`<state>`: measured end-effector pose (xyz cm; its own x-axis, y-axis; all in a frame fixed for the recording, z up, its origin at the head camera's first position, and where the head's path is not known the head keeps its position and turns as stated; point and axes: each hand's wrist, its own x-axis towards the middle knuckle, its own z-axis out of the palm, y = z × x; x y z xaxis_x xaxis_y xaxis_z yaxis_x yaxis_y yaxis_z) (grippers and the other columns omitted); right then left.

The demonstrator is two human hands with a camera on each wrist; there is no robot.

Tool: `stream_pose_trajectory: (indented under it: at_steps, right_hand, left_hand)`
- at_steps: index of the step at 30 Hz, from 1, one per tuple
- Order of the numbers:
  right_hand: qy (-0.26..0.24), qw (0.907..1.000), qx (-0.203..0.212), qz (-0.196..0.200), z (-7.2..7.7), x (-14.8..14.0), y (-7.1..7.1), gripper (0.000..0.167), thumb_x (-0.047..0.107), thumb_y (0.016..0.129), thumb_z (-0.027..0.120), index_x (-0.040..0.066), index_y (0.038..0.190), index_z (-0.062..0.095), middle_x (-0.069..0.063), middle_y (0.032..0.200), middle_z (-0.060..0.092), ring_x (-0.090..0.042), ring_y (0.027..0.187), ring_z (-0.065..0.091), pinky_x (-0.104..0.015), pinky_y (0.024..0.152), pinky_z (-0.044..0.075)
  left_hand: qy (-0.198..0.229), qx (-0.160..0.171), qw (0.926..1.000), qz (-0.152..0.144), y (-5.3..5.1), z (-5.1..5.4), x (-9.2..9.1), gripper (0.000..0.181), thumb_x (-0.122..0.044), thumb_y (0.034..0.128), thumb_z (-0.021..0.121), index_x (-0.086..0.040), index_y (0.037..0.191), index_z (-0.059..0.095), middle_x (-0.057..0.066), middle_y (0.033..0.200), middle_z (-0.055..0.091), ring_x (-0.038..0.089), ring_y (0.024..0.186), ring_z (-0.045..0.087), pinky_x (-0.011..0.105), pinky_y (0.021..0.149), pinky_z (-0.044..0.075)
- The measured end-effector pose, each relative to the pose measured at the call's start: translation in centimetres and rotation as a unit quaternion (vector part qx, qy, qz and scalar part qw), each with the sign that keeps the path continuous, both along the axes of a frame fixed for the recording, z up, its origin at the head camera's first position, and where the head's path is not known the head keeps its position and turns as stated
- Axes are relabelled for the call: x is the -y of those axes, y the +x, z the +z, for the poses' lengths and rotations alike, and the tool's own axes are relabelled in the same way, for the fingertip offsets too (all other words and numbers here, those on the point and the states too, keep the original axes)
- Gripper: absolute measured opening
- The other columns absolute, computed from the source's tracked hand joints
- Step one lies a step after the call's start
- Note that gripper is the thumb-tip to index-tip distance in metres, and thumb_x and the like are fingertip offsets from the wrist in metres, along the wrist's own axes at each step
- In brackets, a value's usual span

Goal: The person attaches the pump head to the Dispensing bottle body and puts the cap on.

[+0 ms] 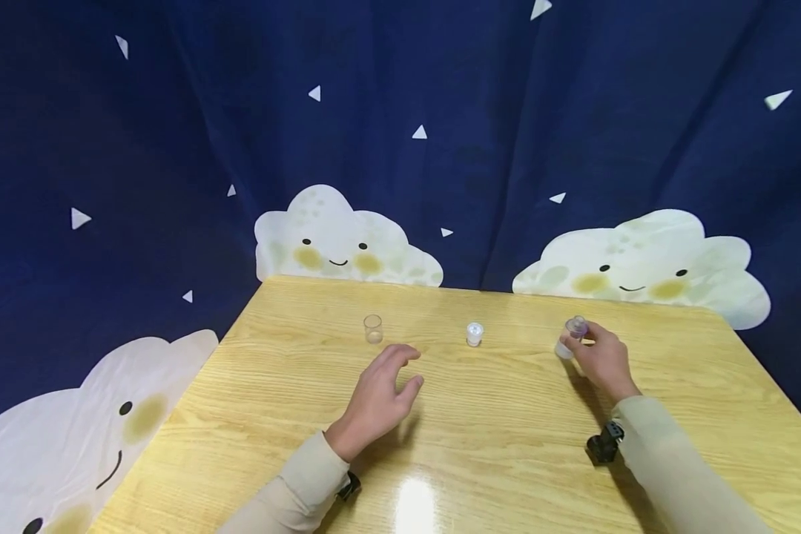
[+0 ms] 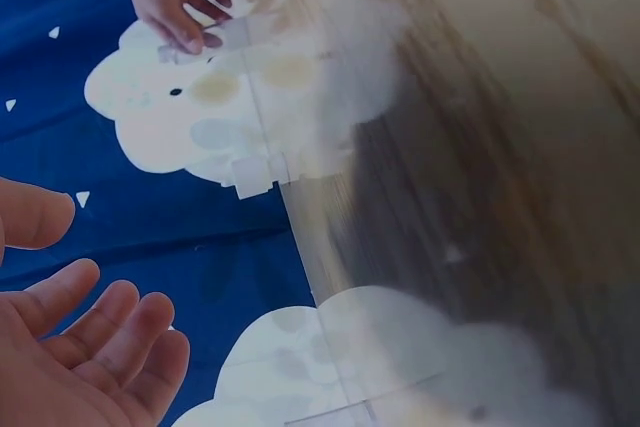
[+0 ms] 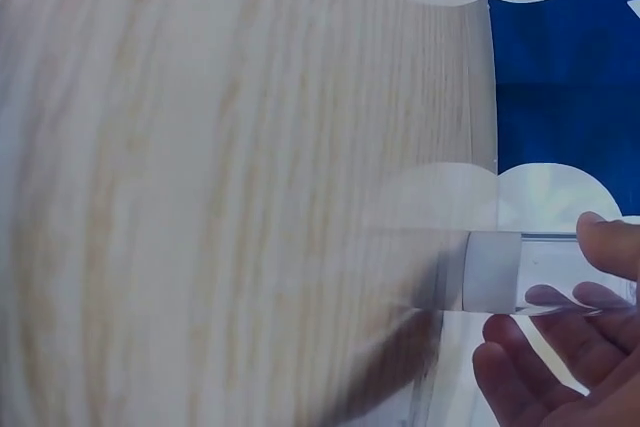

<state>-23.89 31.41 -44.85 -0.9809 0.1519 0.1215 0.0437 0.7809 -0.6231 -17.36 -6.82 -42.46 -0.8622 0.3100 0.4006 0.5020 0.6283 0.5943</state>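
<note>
At the right, my right hand (image 1: 603,363) grips a clear cylindrical container (image 1: 574,326) between thumb and fingers. Its lower part is white (image 3: 492,272) and stands at the table surface; the upper part is see-through, with fingers showing behind it. My left hand (image 1: 378,397) hovers over the table, fingers loosely bent and thumb apart, holding nothing. Just beyond it stands a clear, open-topped cylinder (image 1: 373,329), whose rim shows low in the left wrist view. Between the hands sits a small white cup-like piece (image 1: 474,334), also seen in the left wrist view (image 2: 250,177).
A light wood-grain table (image 1: 494,437) spans the space under both arms. Behind its far edge hangs a dark blue curtain (image 1: 374,163) with white triangles and smiling clouds. Small black devices (image 1: 604,443) sit at both wrists.
</note>
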Motion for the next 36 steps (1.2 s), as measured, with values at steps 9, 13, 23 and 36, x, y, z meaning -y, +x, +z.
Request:
stream_pose_trajectory:
  at_steps: [9,13,23,36]
  right_hand:
    - [0.001,0.9999,-0.006,0.011,0.3,0.2,0.0,0.056,0.034,0.101,0.056,-0.007,0.138,0.05,-0.034,0.133,0.055,-0.049,0.114,0.062,-0.04,0.071,0.058]
    - [-0.007,0.9999,-0.001,0.011,0.2,0.6,0.4,0.057,0.035,0.1,0.056,-0.007,0.139,0.049,-0.033,0.133,0.056,-0.048,0.114,0.062,-0.032,0.068,0.056]
    - [-0.005,0.9989,-0.046,0.008,0.3,1.4,0.8,0.049,0.029,0.097,0.062,-0.005,0.132,0.055,-0.031,0.121,0.064,-0.045,0.104,0.067,-0.028,0.068,0.05]
    - [-0.02,0.9986,-0.046,0.019,1.4,2.4,0.5,0.055,0.033,0.097,0.062,-0.003,0.137,0.052,-0.031,0.119,0.065,-0.046,0.112,0.061,-0.054,0.09,0.051]
  left_hand:
    - [-0.002,0.005,1.0,0.0,-0.2,0.3,0.0,0.037,-0.02,0.0931,0.065,-0.007,0.127,0.061,0.005,0.13,0.062,0.024,0.112,0.064,0.039,0.09,0.055]
    - [-0.005,0.007,1.0,-0.003,0.1,0.1,0.0,0.036,-0.019,0.0934,0.065,-0.009,0.127,0.061,0.004,0.129,0.063,0.022,0.111,0.063,0.039,0.091,0.054]
    - [-0.018,-0.004,0.9998,-0.012,0.1,-0.4,0.1,0.035,-0.02,0.0933,0.065,-0.007,0.126,0.061,0.005,0.127,0.064,0.024,0.109,0.064,0.037,0.092,0.054]
    - [-0.012,0.011,0.9999,-0.002,-0.4,-0.8,0.5,0.035,-0.02,0.0944,0.064,-0.008,0.127,0.061,0.005,0.127,0.064,0.025,0.109,0.065,0.038,0.09,0.055]
